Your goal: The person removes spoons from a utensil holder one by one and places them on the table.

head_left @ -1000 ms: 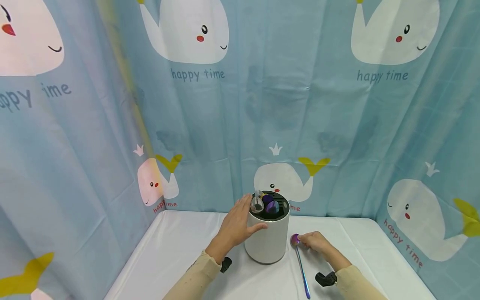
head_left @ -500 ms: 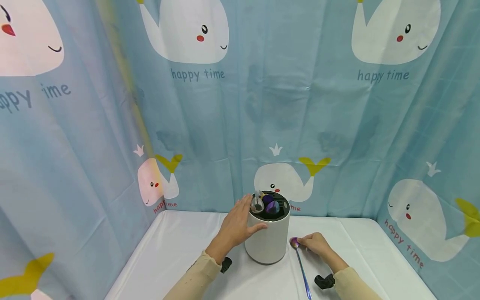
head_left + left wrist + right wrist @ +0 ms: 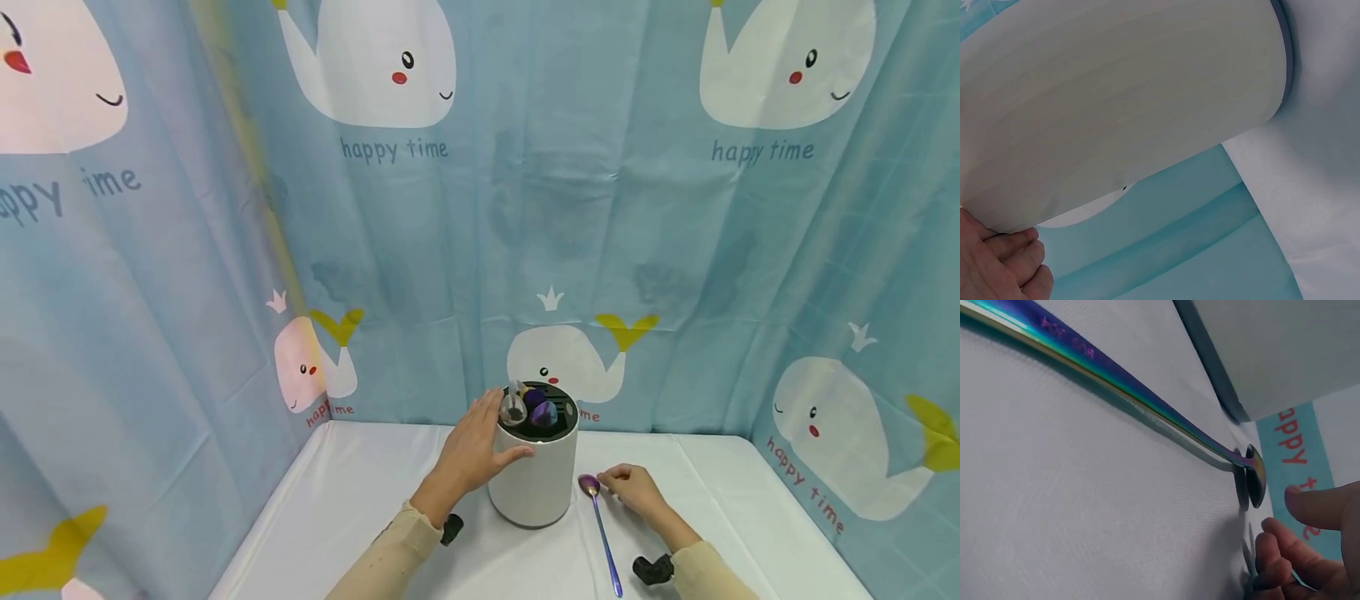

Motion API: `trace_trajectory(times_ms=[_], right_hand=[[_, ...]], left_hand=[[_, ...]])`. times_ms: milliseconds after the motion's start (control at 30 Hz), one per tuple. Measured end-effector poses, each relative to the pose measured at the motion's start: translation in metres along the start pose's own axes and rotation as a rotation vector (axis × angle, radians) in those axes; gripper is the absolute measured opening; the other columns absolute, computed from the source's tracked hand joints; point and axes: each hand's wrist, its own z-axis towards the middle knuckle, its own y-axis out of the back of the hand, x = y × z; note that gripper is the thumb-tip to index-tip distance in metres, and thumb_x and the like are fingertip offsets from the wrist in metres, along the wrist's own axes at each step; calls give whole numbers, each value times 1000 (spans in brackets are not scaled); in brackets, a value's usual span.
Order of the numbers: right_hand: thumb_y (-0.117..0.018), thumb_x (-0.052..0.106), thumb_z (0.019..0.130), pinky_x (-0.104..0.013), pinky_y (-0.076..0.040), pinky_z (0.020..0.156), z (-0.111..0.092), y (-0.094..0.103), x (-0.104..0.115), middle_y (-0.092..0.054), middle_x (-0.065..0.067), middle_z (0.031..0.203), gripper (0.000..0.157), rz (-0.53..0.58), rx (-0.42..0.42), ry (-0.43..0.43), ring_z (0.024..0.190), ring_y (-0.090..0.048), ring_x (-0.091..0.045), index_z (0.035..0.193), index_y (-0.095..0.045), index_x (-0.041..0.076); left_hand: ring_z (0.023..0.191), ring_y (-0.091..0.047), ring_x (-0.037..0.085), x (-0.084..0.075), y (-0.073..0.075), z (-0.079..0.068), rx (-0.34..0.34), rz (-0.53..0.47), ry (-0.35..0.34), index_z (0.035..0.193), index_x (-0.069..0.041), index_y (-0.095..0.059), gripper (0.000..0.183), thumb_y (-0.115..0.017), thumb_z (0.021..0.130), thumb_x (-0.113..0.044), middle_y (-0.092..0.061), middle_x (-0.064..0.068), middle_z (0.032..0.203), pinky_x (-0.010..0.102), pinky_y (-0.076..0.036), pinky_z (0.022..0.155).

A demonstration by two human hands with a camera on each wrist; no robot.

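A white cylindrical utensil holder (image 3: 534,479) with a black slotted top stands upright on the table. My left hand (image 3: 468,446) grips its upper left side, thumb across the front and fingers along the far side; in the left wrist view, the fingers (image 3: 1019,253) reach its edge. A long-handled spoon (image 3: 602,533), purple and blue with a rainbow sheen, lies on the cloth right of the holder, bowl pointing away. My right hand (image 3: 636,490) is just right of the bowl (image 3: 1256,477). Its thumb and fingertips are apart, with nothing between them.
Several utensil heads stick up from the holder's top, including a clear one (image 3: 513,410) and a purple one (image 3: 544,413). White cloth covers the table (image 3: 697,467). A blue curtain (image 3: 480,250) with whale prints hangs behind and at both sides.
My right hand's fingertips were at the spoon's bowl and have come slightly away to the right. The bowl has shifted a little toward me. My left hand stays on the holder.
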Motion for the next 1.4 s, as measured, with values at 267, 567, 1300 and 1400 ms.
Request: trace_trajectory(times_ms=[267, 567, 1300, 1400], right_hand=[[-78, 22, 101, -26, -50, 66, -3, 17, 15, -69, -4, 87, 23, -6, -52, 132, 79, -59, -14, 105, -77, -1], [-76, 29, 104, -23, -55, 73, -10, 40, 69, -76, -7, 103, 30, 38, -54, 284, 89, -64, -12, 117, -78, 2], [-77, 11, 101, -20, -51, 61, -41, 30, 168, -70, -7, 90, 10, 199, 22, 684, 74, -59, -11, 110, -78, 7], [-78, 12, 100, -20, -49, 60, -43, 25, 172, -68, -7, 87, 10, 191, 39, 669, 71, -57, -11, 109, -78, 6]], left_hand=[[164, -25, 30, -2, 0, -2, 8, -8, 6, 171, -5, -23, 118, -56, 91, -85, -26, 11, 177, 48, -23, 134], [163, -26, 31, 0, 0, -3, -6, -9, -4, 171, -5, -23, 117, -56, 92, -85, -27, 12, 177, 47, -24, 134], [164, -25, 29, 2, -3, -1, -7, 2, 0, 172, -6, -22, 119, -54, 91, -87, -26, 12, 177, 47, -23, 134], [164, -25, 29, 2, -4, 0, -17, 0, -3, 171, -6, -23, 118, -55, 91, -86, -27, 12, 177, 46, -23, 134]])
